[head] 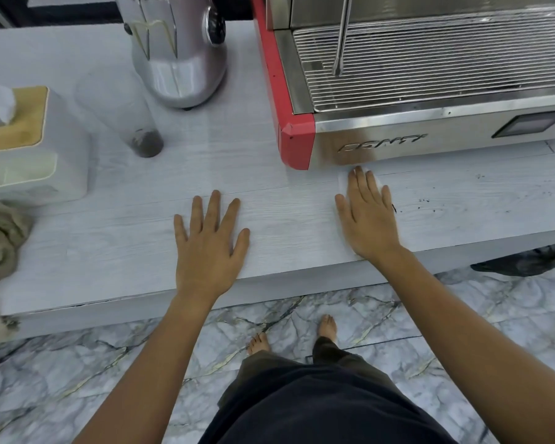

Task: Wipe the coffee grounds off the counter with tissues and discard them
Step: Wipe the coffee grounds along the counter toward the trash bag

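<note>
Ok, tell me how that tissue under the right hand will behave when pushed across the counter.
The tissue looks thin and limp, so it will probably bunch. Pinned flat under the right hand, it should slide easily on the smooth counter. It likely weighs almost nothing.

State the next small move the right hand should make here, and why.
Probably slide the right hand, flat on the tissue, rightward: dark coffee grounds lie scattered on the counter just right of it.

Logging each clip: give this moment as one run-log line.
stage: wiping | right hand: flat on tissue | left hand: flat on counter | coffee grounds: remain right of tissue
</note>
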